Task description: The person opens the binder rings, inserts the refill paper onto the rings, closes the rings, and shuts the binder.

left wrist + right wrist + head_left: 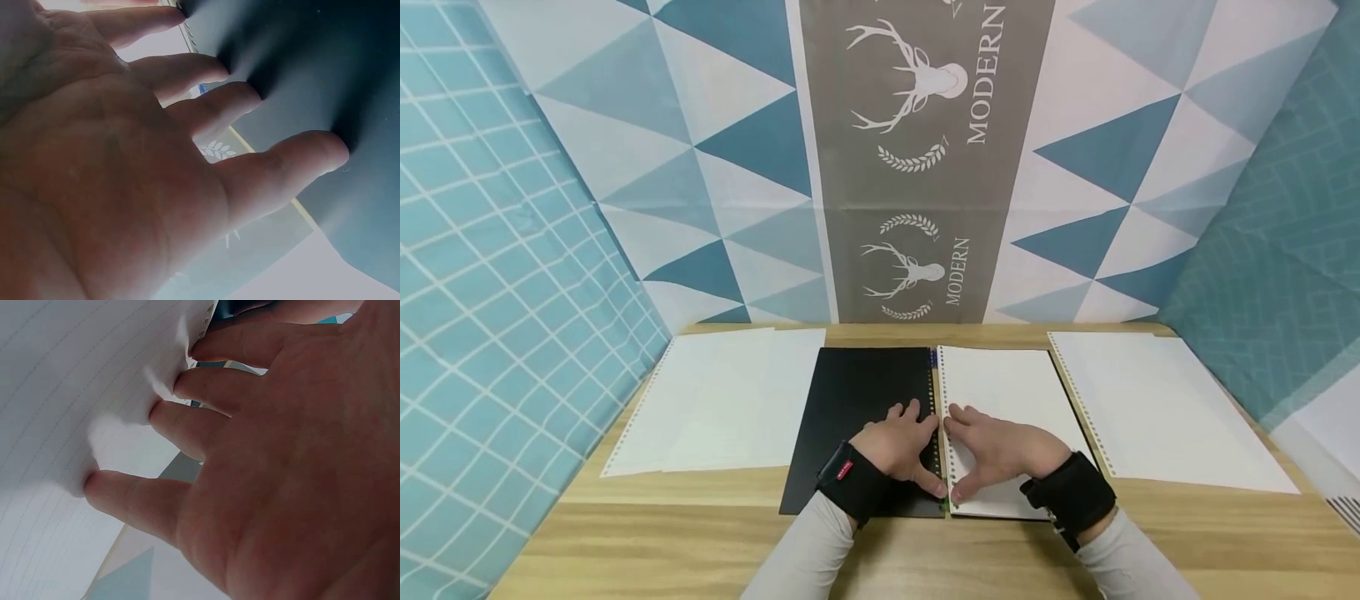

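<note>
A black cover (865, 387) with a row of holes lies flat on the left, and beside it lies a white sheet stack (1007, 379) with punched holes, a black edge showing under it. My left hand (897, 448) rests its spread fingertips on the black cover near its holed edge. The right hand (1011, 448) mirrors it, fingertips pressing the white sheets along their holes. In the right wrist view, faint dotted lines run across the top sheet (50, 381), and it dimples around the fingertips. Between the two halves runs a narrow gap with a small blue-purple bit (934, 358) at its top.
Loose white punched sheets (722, 400) lie overlapping at the left of the wooden table (700, 533), and more sheets (1172, 408) lie at the right. A patterned cloth backdrop (910, 183) rises behind the table, with blue cloth (497, 275) along the left side.
</note>
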`<action>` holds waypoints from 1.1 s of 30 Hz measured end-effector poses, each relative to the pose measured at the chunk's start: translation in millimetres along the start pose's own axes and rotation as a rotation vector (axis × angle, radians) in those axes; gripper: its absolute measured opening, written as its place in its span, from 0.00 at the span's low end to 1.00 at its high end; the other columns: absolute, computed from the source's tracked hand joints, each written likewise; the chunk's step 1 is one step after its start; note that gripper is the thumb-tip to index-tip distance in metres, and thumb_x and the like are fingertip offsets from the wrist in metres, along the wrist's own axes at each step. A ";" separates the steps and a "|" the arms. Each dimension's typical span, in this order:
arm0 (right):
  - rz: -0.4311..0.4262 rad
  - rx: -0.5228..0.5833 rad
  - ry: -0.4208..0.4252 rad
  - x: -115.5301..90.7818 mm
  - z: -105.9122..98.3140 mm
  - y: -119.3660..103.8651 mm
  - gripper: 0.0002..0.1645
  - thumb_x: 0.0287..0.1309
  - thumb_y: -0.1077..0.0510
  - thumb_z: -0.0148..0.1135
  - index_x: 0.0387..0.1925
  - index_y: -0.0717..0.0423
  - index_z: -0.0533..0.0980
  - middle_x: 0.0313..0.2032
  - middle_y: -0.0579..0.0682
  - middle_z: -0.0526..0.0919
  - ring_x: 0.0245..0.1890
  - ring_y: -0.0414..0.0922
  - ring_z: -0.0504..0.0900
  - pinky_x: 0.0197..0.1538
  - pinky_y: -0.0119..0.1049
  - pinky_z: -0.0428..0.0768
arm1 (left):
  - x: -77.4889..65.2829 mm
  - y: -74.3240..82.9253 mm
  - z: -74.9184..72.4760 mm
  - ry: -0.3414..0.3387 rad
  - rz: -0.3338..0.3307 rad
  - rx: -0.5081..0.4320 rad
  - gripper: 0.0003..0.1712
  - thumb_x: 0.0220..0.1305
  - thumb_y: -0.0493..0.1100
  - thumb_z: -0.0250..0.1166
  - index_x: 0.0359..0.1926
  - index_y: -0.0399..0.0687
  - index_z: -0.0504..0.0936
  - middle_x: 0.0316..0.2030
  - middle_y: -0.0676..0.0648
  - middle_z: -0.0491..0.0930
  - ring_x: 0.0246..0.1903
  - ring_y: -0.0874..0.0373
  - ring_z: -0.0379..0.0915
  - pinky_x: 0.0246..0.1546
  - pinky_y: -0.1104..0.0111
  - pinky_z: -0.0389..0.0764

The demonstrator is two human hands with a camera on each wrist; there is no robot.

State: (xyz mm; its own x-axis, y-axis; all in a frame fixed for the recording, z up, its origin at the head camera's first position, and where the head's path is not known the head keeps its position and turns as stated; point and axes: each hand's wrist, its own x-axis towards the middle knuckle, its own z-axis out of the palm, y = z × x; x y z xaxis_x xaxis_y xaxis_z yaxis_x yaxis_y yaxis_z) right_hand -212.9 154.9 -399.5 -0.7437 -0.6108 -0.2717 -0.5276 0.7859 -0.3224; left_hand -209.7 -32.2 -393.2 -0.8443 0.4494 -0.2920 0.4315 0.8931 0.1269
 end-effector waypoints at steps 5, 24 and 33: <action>0.000 0.002 -0.003 0.6 -2.8 -0.3 0.64 0.42 0.32 0.72 0.72 0.62 0.58 0.75 0.64 0.50 0.73 0.61 0.50 0.68 0.58 0.64 | 0.5 -0.9 -3.2 -0.019 -0.006 -0.015 0.58 0.40 0.73 0.71 0.71 0.58 0.62 0.74 0.39 0.55 0.71 0.40 0.51 0.59 0.39 0.69; 0.006 -0.012 -0.005 -0.1 -0.7 -0.8 0.64 0.42 0.32 0.72 0.72 0.61 0.57 0.76 0.62 0.50 0.74 0.60 0.50 0.68 0.58 0.63 | -1.3 -2.5 -1.0 -0.016 -0.007 0.012 0.60 0.40 0.73 0.71 0.73 0.59 0.60 0.75 0.41 0.55 0.71 0.41 0.51 0.59 0.39 0.70; -0.001 -0.020 0.014 0.6 1.2 -0.1 0.63 0.44 0.31 0.70 0.72 0.61 0.58 0.75 0.63 0.51 0.73 0.60 0.51 0.67 0.59 0.64 | -0.7 1.5 0.9 0.003 -0.009 0.035 0.59 0.40 0.76 0.69 0.72 0.58 0.61 0.74 0.40 0.57 0.70 0.41 0.53 0.56 0.37 0.71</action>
State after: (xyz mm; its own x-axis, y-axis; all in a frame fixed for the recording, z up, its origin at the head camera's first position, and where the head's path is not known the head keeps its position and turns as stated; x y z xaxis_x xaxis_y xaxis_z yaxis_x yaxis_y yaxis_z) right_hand -212.9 154.4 -400.7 -0.7491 -0.6099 -0.2586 -0.5361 0.7875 -0.3041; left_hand -208.1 -31.3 -393.6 -0.8491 0.4414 -0.2902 0.4348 0.8959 0.0909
